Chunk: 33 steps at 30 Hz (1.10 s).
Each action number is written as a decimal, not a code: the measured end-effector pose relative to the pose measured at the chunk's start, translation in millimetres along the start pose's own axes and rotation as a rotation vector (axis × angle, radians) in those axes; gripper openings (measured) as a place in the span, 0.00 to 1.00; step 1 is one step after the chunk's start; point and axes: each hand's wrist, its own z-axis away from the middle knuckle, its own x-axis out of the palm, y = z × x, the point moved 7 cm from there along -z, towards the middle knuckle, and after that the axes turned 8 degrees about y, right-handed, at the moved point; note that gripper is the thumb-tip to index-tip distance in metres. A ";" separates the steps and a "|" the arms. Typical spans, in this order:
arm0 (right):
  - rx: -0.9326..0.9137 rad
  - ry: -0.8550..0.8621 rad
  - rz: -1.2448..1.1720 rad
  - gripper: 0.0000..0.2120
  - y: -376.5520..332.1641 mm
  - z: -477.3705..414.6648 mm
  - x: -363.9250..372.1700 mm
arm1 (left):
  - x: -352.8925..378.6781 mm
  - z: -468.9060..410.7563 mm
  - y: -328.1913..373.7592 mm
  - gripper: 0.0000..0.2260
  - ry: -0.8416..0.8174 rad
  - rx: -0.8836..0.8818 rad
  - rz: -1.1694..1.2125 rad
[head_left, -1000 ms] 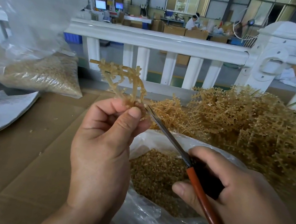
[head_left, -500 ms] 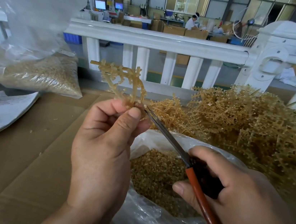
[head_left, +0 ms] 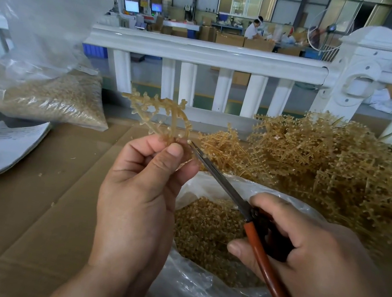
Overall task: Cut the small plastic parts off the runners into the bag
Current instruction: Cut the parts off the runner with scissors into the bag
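Observation:
My left hand pinches the lower end of a tan plastic runner that curves up and left, with small parts on its branches. My right hand grips scissors with red-orange handles; the blade tips touch the runner just right of my left fingertips. Below both hands lies an open clear plastic bag holding several loose tan parts.
A large heap of tan runners fills the right side on the cardboard surface. A second clear bag of parts stands at the left, with white sheets beside it. A white railing runs behind.
The runner has shifted slightly in my left fingers and the scissor tips stay at its base. Both hands remain almost in place.

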 end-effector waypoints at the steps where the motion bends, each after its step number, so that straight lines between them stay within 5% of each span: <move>1: 0.005 -0.001 0.003 0.39 0.1 0.0 -0.1 | -0.1 -0.2 -0.5 0.06 -0.003 -0.007 0.004; 33: -0.009 -0.037 -0.017 0.34 4.7 1.7 -3.3 | 1.0 -0.5 0.1 0.07 -0.011 -0.014 -0.024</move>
